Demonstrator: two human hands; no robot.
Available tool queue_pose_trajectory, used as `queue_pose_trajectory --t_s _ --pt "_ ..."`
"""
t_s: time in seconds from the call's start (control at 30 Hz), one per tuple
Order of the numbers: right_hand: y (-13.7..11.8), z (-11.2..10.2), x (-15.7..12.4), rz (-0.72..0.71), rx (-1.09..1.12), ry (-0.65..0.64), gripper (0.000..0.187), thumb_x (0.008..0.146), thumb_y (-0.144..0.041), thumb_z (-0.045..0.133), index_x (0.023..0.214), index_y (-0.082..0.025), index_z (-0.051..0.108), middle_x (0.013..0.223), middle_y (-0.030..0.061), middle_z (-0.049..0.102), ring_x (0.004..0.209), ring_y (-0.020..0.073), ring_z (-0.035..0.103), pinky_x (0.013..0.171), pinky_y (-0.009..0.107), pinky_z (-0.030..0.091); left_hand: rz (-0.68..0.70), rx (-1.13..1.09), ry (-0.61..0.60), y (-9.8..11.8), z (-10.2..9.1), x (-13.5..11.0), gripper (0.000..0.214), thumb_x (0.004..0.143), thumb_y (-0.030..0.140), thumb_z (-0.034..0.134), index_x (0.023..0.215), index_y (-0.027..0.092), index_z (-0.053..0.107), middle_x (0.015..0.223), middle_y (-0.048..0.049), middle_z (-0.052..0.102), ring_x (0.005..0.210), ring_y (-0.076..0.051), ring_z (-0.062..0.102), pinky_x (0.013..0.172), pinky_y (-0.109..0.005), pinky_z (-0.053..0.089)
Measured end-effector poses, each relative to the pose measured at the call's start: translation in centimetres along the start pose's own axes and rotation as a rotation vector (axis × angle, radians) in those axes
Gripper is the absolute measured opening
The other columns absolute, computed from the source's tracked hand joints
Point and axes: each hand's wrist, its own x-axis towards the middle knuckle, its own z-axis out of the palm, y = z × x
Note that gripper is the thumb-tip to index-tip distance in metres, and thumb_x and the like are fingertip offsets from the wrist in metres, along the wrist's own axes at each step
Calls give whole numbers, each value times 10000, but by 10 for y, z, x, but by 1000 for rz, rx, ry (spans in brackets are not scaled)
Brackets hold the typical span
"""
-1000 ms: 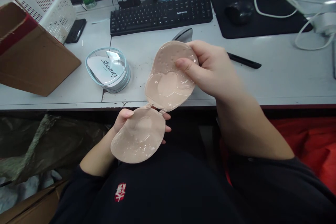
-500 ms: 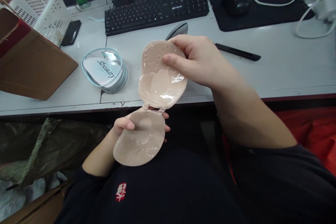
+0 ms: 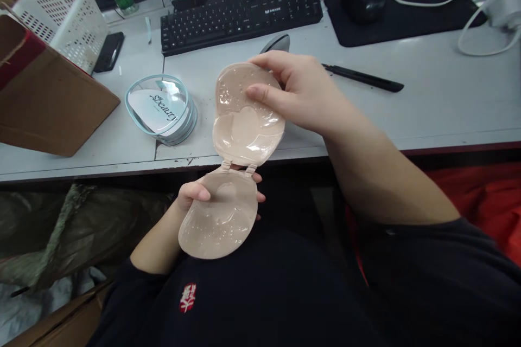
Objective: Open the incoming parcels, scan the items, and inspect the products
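A beige stick-on bra [image 3: 228, 135] is spread out between my hands, its two glossy cups joined by a pair of short straps. My left hand [image 3: 195, 192] grips the lower cup, thumb on the shiny inside and fingertips showing past its right edge. The upper cup is pinched by my right hand [image 3: 291, 84], with the thumb on its inner face and the other fingers mostly hidden behind. Left of the upper cup, a clear case [image 3: 160, 111] with a pale blue rim and a white "beauty" card stands on the desk.
On the white desk [image 3: 439, 108] lie a black utility knife [image 3: 364, 77], a keyboard [image 3: 244, 13] and a mouse [image 3: 364, 2] on its pad. A cardboard box [image 3: 52, 97], a white basket [image 3: 77, 16] and a phone [image 3: 109, 52] stand at the left.
The upper cup and my right hand have shifted slightly left. The lower cup has moved a touch right. Both hands keep their hold.
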Motion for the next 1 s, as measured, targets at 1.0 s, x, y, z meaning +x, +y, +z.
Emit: queue_pose_trajectory --t_s 1.0 --pt "-8 54 -70 -496 -129 73 619 944 -108 609 1545 -233 523 1586 130 544 1439 305 565 1189 492 521 779 -100 506 7 25 45 858 689 574 912 1419 264 586 1345 -82 700 1432 -376 537 1192 -503 462"
